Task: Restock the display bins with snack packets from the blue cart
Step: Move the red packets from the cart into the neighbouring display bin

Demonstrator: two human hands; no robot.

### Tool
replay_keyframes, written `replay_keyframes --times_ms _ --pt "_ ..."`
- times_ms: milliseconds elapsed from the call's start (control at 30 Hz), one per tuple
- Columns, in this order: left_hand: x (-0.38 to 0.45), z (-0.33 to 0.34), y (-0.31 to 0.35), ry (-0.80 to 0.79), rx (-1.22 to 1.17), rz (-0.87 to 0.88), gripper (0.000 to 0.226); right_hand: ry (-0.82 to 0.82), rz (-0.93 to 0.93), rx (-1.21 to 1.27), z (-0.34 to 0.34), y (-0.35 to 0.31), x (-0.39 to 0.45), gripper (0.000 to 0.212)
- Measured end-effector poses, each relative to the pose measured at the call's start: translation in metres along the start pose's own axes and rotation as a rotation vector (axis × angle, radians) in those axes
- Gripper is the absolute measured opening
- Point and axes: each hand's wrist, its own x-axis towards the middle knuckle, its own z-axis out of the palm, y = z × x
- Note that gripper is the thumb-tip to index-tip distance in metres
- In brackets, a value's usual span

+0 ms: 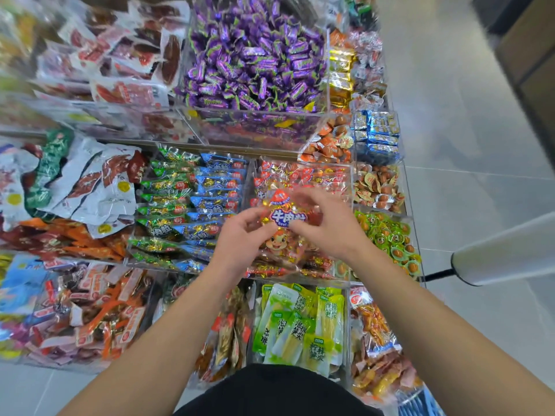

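Gripping a big snack bag over the red-packet bin, left hand and right hand look mid-restock; next likely tearing it open and emptying it in.

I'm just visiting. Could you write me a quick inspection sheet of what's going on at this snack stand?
Surface: clear bins on stepped shelves, all well filled.
Job's things: beef snack bag held over the red-packet bin; corner of blue cart at bottom right.
Clutter: purple candies, green and blue packets, egg packs, bamboo shoot packs.
Grips: left hand and right hand both pinch the bag.
Cables: nothing seen.
Surroundings: grey tiled floor, white roll at right.
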Motion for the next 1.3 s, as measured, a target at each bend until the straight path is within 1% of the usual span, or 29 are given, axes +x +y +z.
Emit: replay_keyframes --times_ms 67,167,200,300,367,433,500,567,600,667,700,800,900,1067,1133,1200,1300 --pt "0.000 0.003 0.004 -0.050 0.142 0.073 0.036 -0.037 0.023 -0.022 -0.010 0.000 -0.002 0.046" --pt "0.000 0.005 0.004 -0.094 0.274 0.120 0.036 -0.060 0.038 -0.041 -0.023 0.005 -0.010 0.026" --pt "-0.001 0.006 0.004 -0.103 0.306 0.132 0.034 -0.057 0.033 -0.069 -0.026 0.007 -0.013 0.024" --pt "-0.005 0.008 0.004 -0.134 0.385 0.202 0.031 -0.042 0.051 -0.070 -0.032 0.009 -0.024 0.031" --pt "-0.007 0.006 0.000 -0.074 0.449 0.243 0.025 -0.025 0.070 -0.052 -0.036 0.012 -0.032 0.029" --pt "-0.007 -0.003 -0.006 0.050 0.554 0.249 0.019 -0.007 0.107 -0.081 -0.042 0.017 -0.037 0.022" --pt "-0.005 -0.017 -0.014 0.145 0.707 0.290 0.027 0.015 0.132 -0.164 -0.046 0.021 -0.042 0.027" --pt "0.000 -0.030 -0.024 0.161 0.888 0.335 0.038 0.036 0.134 -0.268 -0.047 0.023 -0.045 0.031" --pt "0.003 -0.036 -0.031 0.143 0.996 0.312 0.047 0.040 0.137 -0.321 -0.046 0.023 -0.045 0.031" --pt "0.005 -0.042 -0.044 0.086 1.199 0.185 0.063 0.046 0.136 -0.437 -0.041 0.022 -0.044 0.029" --pt "0.005 -0.044 -0.051 0.058 1.257 0.128 0.069 0.051 0.129 -0.493 -0.037 0.022 -0.043 0.027" --pt "0.004 -0.043 -0.067 0.012 1.304 0.067 0.074 0.052 0.126 -0.583 -0.024 0.021 -0.039 0.028" --pt "0.004 -0.040 -0.070 0.003 1.328 0.049 0.073 0.031 0.135 -0.547 -0.016 0.022 -0.035 0.031" --pt "-0.002 -0.046 -0.078 -0.014 1.323 0.102 0.069 0.024 0.104 -0.525 -0.009 0.028 -0.028 0.030" --pt "-0.003 -0.047 -0.080 -0.017 1.322 0.113 0.068 -0.013 0.101 -0.536 -0.005 0.035 -0.024 0.030" --pt "-0.003 -0.046 -0.082 -0.015 1.309 0.115 0.067 -0.053 0.098 -0.574 0.002 0.042 -0.021 0.030" --pt "-0.003 -0.046 -0.083 -0.014 1.295 0.112 0.066 -0.054 0.089 -0.644 0.014 0.051 -0.015 0.029"
